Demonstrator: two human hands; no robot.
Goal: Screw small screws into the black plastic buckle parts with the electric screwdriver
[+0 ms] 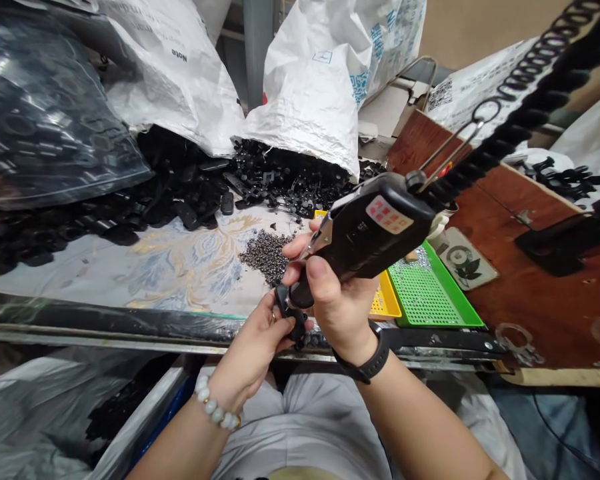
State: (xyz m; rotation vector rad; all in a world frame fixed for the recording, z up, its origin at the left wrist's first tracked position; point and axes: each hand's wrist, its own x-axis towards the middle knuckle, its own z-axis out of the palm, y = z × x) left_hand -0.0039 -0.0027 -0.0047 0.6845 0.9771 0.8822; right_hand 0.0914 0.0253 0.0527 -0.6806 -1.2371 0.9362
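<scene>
My right hand point(337, 300) is wrapped round a black electric screwdriver point(375, 227), which hangs from a coiled cord and tilts down to the left. Its tip meets a small black plastic part point(291, 313) pinched between the fingers and thumb of my left hand point(260, 340). The part is held just over the table's front edge; the exact contact point is partly hidden by the tool's nose. Behind my hands lies a pile of small dark metal pieces point(267, 257) on the patterned table top point(190, 260).
White sacks point(310, 80) spill black plastic parts point(285, 180) along the back. A clear bag point(55, 113) of parts stands at left. Right of my hands are a yellow tray point(391, 300), a green tray point(430, 293) with small silver pieces, and a brown wooden panel point(545, 300).
</scene>
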